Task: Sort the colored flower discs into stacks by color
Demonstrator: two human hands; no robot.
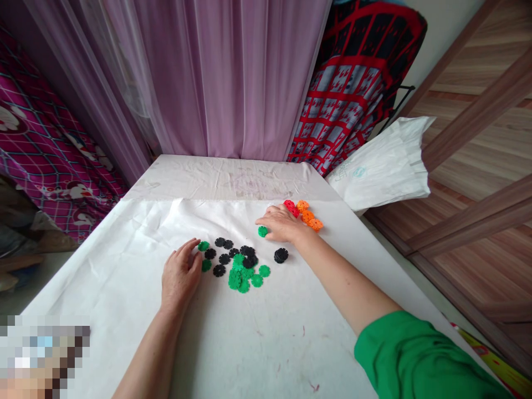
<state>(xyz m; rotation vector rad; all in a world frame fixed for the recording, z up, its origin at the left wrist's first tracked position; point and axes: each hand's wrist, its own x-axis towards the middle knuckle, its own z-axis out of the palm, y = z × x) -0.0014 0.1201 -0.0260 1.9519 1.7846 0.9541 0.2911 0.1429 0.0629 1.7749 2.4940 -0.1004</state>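
Observation:
My right hand [280, 224] reaches across the white cloth with a green snowflake disc [262, 231] between its thumb and fingers. Just past that hand lie red discs [291, 208] and orange discs [308, 216]. My left hand [181, 272] rests at the left of the spread, fingers bent and a little apart. Its fingertips are beside a green disc [203, 245], and another green disc [206, 265] is close to the thumb. Between my hands are scattered black discs [224, 259] and a heap of green discs [236, 279]. Several black discs form a small pile [281, 255] below my right wrist.
White cloth covers the table [249, 343], wrinkled towards the back. A white bag [386, 166] stands past the right edge, near wooden doors [482, 221]. Purple curtains [233, 77] hang behind. A pixelated patch hides the lower left corner.

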